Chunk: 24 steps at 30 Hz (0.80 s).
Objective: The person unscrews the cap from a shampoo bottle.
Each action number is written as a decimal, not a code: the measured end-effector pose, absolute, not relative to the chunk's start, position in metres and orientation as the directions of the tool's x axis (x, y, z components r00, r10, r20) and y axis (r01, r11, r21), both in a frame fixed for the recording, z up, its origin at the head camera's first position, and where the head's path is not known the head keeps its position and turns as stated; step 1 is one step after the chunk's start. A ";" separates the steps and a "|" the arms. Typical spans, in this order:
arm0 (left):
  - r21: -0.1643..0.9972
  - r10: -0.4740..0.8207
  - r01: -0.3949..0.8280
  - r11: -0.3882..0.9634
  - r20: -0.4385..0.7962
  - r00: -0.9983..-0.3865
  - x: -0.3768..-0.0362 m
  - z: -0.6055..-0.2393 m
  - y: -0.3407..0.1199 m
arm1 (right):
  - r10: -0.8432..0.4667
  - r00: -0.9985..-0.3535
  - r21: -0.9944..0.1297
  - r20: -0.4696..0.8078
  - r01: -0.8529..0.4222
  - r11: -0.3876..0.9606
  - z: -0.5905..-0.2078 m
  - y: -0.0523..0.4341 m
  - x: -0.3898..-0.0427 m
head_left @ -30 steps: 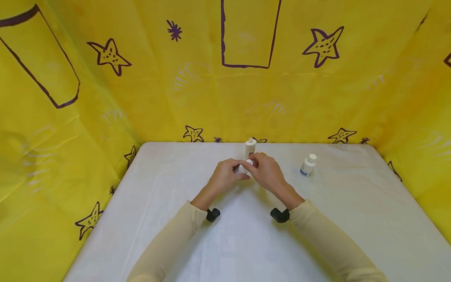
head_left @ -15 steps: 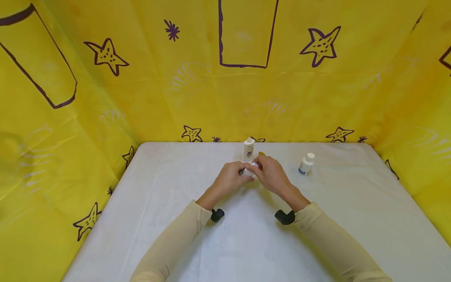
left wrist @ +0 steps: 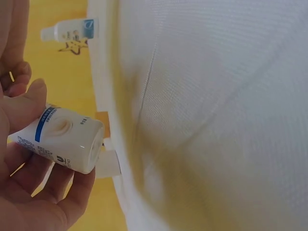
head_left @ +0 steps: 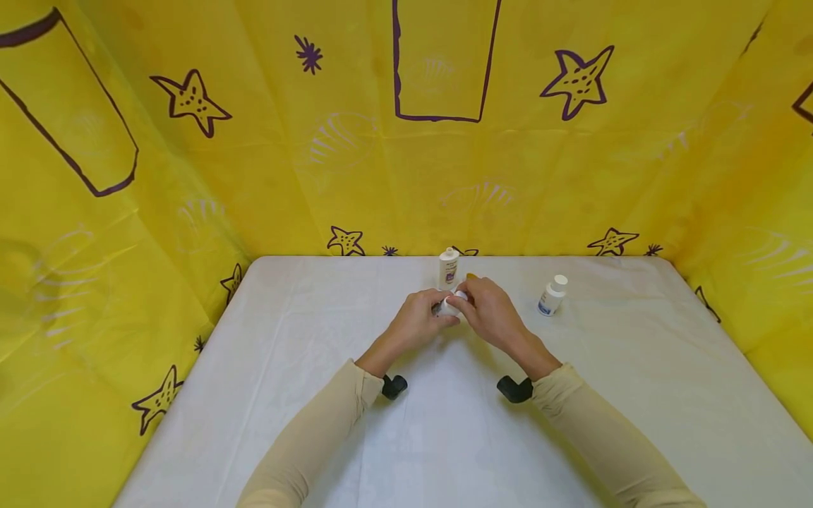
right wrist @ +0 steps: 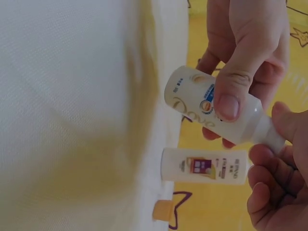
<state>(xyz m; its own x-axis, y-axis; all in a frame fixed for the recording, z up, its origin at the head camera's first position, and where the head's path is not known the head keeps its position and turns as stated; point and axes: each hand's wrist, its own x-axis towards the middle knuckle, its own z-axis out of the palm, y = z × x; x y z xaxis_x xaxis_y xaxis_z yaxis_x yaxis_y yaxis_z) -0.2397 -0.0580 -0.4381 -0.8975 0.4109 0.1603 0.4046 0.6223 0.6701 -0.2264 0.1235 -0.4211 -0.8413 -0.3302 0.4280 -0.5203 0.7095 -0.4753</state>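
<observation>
A small white Dove bottle (right wrist: 192, 98) is held tilted above the table between the two hands. My left hand (head_left: 417, 321) grips its body, the thumb lying across the label. At the other end, my right hand (head_left: 494, 314) pinches the white cap (right wrist: 269, 134) between thumb and fingers. Just behind the hands a second white bottle (head_left: 448, 269), with a purple and yellow label and a narrow top, stands upright. Near it sits a small orange cap (right wrist: 163, 210), partly hidden by the right hand in the head view.
To the right stands another white bottle (head_left: 552, 295) with a white cap and a blue patch low on its label. A white cloth covers the table (head_left: 305, 339). Yellow sheets (head_left: 267, 141) with drawn starfish rise behind it and at both sides.
Both hands have shifted slightly right and toward me with the Dove bottle, mostly in the first half second. The orange cap has come into view behind the right hand.
</observation>
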 end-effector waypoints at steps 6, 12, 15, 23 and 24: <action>0.675 0.420 0.406 0.616 0.154 -0.894 -0.240 -0.439 -0.055 | -0.360 -0.820 -0.458 0.445 -0.554 0.696 -0.423 0.127 -0.227; 0.685 0.424 0.386 0.618 0.123 -0.897 -0.241 -0.437 -0.055 | -0.378 -0.804 -0.448 0.459 -0.577 0.682 -0.425 0.129 -0.230; 0.694 0.436 0.376 0.614 0.100 -0.894 -0.243 -0.437 -0.057 | -0.393 -0.794 -0.440 0.464 -0.591 0.676 -0.427 0.130 -0.231; 0.686 0.472 0.392 0.613 0.081 -0.878 -0.248 -0.442 -0.061 | -0.416 -0.796 -0.440 0.439 -0.595 0.673 -0.429 0.130 -0.228; 0.688 0.470 0.389 0.612 0.079 -0.879 -0.248 -0.442 -0.062 | -0.418 -0.796 -0.442 0.437 -0.595 0.671 -0.429 0.129 -0.228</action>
<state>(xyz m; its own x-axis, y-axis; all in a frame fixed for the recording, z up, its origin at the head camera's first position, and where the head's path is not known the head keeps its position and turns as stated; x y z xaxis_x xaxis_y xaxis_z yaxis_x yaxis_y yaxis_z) -0.2476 -0.0621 -0.4419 -0.8790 0.4702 0.0787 0.3892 0.6124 0.6881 -0.2277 0.1291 -0.4289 -0.7962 -0.4184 0.4370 -0.5953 0.6709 -0.4422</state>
